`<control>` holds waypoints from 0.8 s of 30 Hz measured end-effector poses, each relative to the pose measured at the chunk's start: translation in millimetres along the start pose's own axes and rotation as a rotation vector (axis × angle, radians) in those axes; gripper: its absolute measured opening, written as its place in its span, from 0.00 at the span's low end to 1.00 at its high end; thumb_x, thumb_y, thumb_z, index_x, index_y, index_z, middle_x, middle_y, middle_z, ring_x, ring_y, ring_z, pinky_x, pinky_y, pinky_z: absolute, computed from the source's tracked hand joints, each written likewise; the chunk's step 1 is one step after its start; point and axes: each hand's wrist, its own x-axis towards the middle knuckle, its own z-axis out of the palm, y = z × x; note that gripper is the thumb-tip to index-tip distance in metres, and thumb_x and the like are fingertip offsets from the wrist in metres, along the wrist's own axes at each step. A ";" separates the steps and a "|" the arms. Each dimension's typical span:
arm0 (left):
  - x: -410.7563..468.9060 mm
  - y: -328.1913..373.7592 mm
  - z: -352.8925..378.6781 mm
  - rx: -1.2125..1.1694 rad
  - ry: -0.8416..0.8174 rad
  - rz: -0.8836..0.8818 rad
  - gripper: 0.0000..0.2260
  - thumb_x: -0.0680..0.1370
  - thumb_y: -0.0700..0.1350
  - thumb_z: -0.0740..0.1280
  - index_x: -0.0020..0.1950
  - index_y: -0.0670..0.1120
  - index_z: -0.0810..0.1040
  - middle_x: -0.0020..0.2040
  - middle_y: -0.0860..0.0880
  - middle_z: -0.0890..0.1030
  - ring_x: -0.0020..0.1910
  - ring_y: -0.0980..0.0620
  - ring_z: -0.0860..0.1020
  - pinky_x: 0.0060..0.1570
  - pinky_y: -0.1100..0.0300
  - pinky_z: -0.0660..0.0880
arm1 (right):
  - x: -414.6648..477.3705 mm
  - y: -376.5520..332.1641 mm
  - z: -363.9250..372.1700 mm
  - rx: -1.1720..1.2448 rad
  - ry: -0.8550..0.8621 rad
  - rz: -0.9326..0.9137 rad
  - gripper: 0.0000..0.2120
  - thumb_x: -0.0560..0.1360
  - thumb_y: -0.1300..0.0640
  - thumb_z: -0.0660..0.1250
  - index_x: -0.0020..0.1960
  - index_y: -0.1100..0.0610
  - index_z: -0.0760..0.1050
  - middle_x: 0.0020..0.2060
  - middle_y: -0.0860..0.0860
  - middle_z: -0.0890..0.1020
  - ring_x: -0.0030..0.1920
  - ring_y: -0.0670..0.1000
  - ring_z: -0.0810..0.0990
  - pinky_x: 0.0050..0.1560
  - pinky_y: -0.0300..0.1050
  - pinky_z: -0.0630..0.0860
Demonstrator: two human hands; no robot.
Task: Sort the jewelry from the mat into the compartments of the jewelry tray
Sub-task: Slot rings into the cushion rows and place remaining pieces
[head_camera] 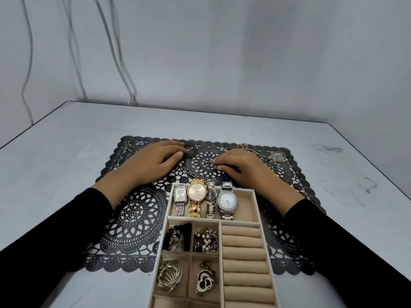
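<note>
A black lace mat (pixel 138 210) lies on the table, with the beige jewelry tray (pixel 256 206) on its near part. My left hand (pixel 153 163) rests on the far left of the mat, thumb and fingers closed around a coiled dark chain (pixel 191 151) whose tail runs toward the tray. My right hand (pixel 243 168) lies palm down to the right, its curled fingertips pressed on the mat's middle; anything under them is hidden. The tray's far compartment holds several watches, among them a gold watch (pixel 196 193) and a silver watch (pixel 227 200).
More jewelry lies along the mat's far edge: a chain (pixel 131 146) at the left, a rose-gold piece (pixel 244 146), a silver shell piece (pixel 277 156) and small rings (pixel 273 164) at the right. Small tray compartments hold beads (pixel 176 238), pearls (pixel 205 240), a claw clip (pixel 169 275), a heart pendant (pixel 205 280). Ring rolls (pixel 242 252) fill the right side.
</note>
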 end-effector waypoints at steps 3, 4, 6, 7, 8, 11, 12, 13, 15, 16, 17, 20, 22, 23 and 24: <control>1.4 -3.8 0.3 -0.053 0.096 0.046 0.13 0.83 0.50 0.61 0.65 0.53 0.78 0.66 0.55 0.77 0.64 0.55 0.74 0.65 0.57 0.70 | 0.1 1.6 0.7 0.015 0.023 -0.005 0.08 0.74 0.61 0.69 0.52 0.60 0.82 0.46 0.54 0.85 0.47 0.54 0.82 0.50 0.46 0.78; 0.9 -4.6 0.5 -0.065 0.119 0.053 0.12 0.82 0.49 0.63 0.63 0.52 0.79 0.64 0.55 0.78 0.62 0.55 0.76 0.63 0.56 0.71 | 0.3 2.1 0.6 0.021 0.026 -0.002 0.08 0.74 0.62 0.69 0.51 0.60 0.83 0.45 0.53 0.84 0.47 0.54 0.82 0.50 0.44 0.77; -0.4 -5.6 0.1 -0.096 0.161 0.061 0.09 0.80 0.49 0.65 0.58 0.52 0.80 0.59 0.55 0.80 0.58 0.55 0.77 0.60 0.56 0.72 | 0.2 2.7 1.1 0.024 0.029 -0.003 0.07 0.73 0.63 0.69 0.51 0.60 0.83 0.45 0.53 0.84 0.46 0.53 0.81 0.50 0.42 0.75; -0.7 -5.7 -0.3 -0.109 0.183 0.071 0.07 0.79 0.50 0.66 0.55 0.53 0.80 0.56 0.55 0.80 0.56 0.55 0.77 0.58 0.56 0.73 | 0.0 2.9 1.4 0.021 0.030 -0.001 0.07 0.73 0.63 0.69 0.50 0.61 0.82 0.44 0.53 0.84 0.46 0.53 0.80 0.50 0.43 0.75; -1.3 -5.0 -1.1 -0.115 0.204 0.081 0.05 0.78 0.50 0.67 0.52 0.54 0.80 0.53 0.55 0.80 0.54 0.55 0.78 0.56 0.57 0.73 | -0.3 2.9 1.4 0.018 0.032 0.005 0.06 0.73 0.63 0.69 0.49 0.61 0.82 0.44 0.53 0.84 0.46 0.53 0.80 0.49 0.44 0.75; -1.9 -3.1 -2.7 -0.124 0.226 0.100 0.02 0.77 0.46 0.71 0.48 0.53 0.81 0.48 0.55 0.79 0.49 0.57 0.78 0.52 0.60 0.73 | -0.7 2.6 1.2 0.018 0.047 0.022 0.06 0.73 0.64 0.70 0.49 0.61 0.82 0.43 0.54 0.83 0.45 0.54 0.80 0.48 0.45 0.75; -2.2 -2.2 -3.2 -0.122 0.218 0.097 0.02 0.76 0.45 0.72 0.48 0.52 0.81 0.47 0.55 0.80 0.49 0.57 0.79 0.52 0.60 0.74 | -0.8 2.4 1.0 0.017 0.050 0.024 0.05 0.73 0.65 0.70 0.48 0.61 0.82 0.43 0.54 0.83 0.45 0.55 0.80 0.48 0.44 0.75; -2.3 -1.7 -3.4 -0.117 0.209 0.093 0.02 0.76 0.45 0.72 0.48 0.51 0.82 0.47 0.54 0.80 0.48 0.57 0.79 0.51 0.61 0.74 | -0.8 2.1 1.1 0.016 0.052 0.026 0.05 0.72 0.65 0.70 0.48 0.61 0.82 0.43 0.54 0.83 0.45 0.54 0.79 0.48 0.43 0.74; -2.2 -1.7 -3.3 -0.107 0.198 0.087 0.02 0.77 0.46 0.71 0.49 0.51 0.83 0.47 0.54 0.81 0.48 0.57 0.79 0.50 0.64 0.74 | -0.9 1.8 1.1 0.016 0.055 0.031 0.05 0.72 0.65 0.70 0.48 0.61 0.82 0.42 0.54 0.83 0.45 0.54 0.79 0.48 0.40 0.72; -2.1 -2.2 -3.2 -0.108 0.194 0.080 0.03 0.77 0.46 0.71 0.50 0.51 0.83 0.47 0.55 0.81 0.48 0.58 0.79 0.50 0.68 0.72 | -1.0 1.6 1.1 0.018 0.059 0.036 0.05 0.72 0.65 0.69 0.48 0.61 0.82 0.42 0.54 0.83 0.45 0.54 0.79 0.47 0.40 0.71; -1.6 -2.7 -2.9 -0.109 0.192 0.071 0.04 0.77 0.46 0.71 0.51 0.51 0.83 0.48 0.55 0.81 0.49 0.59 0.79 0.50 0.71 0.70 | -1.3 1.5 1.3 0.019 0.061 0.039 0.05 0.72 0.65 0.69 0.48 0.61 0.82 0.42 0.54 0.83 0.45 0.54 0.79 0.47 0.40 0.72; -0.2 -3.1 -2.7 -0.104 0.192 0.051 0.07 0.77 0.46 0.70 0.54 0.51 0.83 0.50 0.56 0.80 0.50 0.60 0.78 0.52 0.71 0.70 | -1.2 1.2 1.7 0.018 0.067 0.041 0.05 0.72 0.65 0.69 0.47 0.62 0.81 0.42 0.54 0.83 0.44 0.54 0.79 0.47 0.41 0.72; 1.1 -1.8 -3.1 -0.094 0.182 0.043 0.08 0.78 0.47 0.70 0.56 0.52 0.83 0.51 0.55 0.80 0.50 0.59 0.78 0.52 0.66 0.71 | -1.2 1.2 1.4 0.017 0.073 0.044 0.05 0.73 0.66 0.69 0.47 0.61 0.81 0.41 0.53 0.83 0.44 0.54 0.79 0.46 0.41 0.73; 2.1 -1.5 -3.3 -0.090 0.173 0.038 0.08 0.78 0.48 0.70 0.56 0.52 0.83 0.52 0.55 0.79 0.50 0.58 0.78 0.52 0.64 0.71 | -1.3 1.5 1.3 0.019 0.074 0.050 0.04 0.73 0.66 0.69 0.47 0.61 0.81 0.41 0.53 0.82 0.44 0.54 0.79 0.46 0.42 0.73; 3.2 -0.8 -3.6 -0.086 0.161 0.032 0.08 0.78 0.48 0.70 0.56 0.52 0.83 0.52 0.55 0.79 0.50 0.57 0.78 0.51 0.63 0.71 | -1.6 1.3 1.1 0.025 0.074 0.062 0.04 0.73 0.65 0.69 0.47 0.61 0.81 0.41 0.53 0.82 0.44 0.53 0.79 0.46 0.42 0.73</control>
